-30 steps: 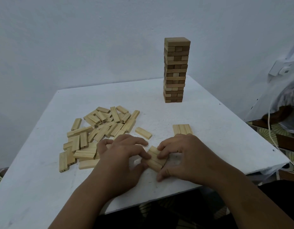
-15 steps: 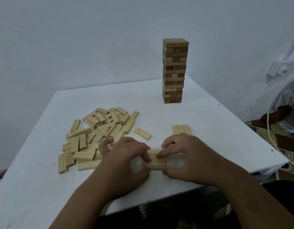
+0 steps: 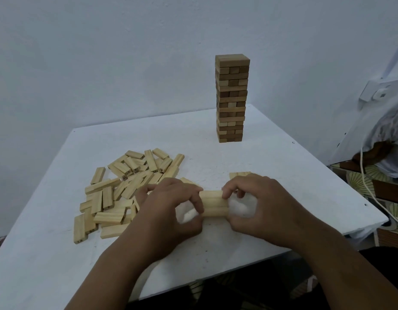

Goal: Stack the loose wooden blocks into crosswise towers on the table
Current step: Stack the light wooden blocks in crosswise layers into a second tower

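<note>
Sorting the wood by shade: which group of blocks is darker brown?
The tall tower at the table's far side; the loose pile and the set in both hands are pale.

Loose pile point(image 3: 126, 189) is crowding my left hand point(image 3: 169, 211); the tall tower point(image 3: 231, 99) is standing well clear at the far bench point(image 3: 283, 171). A flat block row point(image 3: 239, 174) is sitting just beyond my right hand point(image 3: 260, 209). Bare bench is lying open between.

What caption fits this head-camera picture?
Two hands, left and right, squeeze a row of blocks between them; loose pile left, finished tower behind.
</note>
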A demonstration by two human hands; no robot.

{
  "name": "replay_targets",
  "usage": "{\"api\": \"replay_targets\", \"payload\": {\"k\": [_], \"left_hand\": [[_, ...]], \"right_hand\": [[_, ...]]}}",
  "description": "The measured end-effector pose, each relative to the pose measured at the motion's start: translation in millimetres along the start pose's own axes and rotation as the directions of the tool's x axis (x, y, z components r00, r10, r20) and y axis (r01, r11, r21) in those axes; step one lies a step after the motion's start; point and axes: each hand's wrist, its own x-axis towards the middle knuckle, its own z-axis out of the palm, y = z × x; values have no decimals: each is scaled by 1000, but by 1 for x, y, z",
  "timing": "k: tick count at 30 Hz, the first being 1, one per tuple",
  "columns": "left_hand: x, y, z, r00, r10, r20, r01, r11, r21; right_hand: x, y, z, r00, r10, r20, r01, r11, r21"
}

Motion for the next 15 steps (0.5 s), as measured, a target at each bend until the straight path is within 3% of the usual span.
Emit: {"api": "replay_targets", "payload": {"k": [9,15], "left_hand": [[45,35,28,998,-60,2,60,998,-19],[67,45,50,991,-135,18,135,991,11]], "right_hand": [[9,32,-24,977,145,-154,-147,989,-2],[17,46,-27,969,206,-135,-205,979,22]]}}
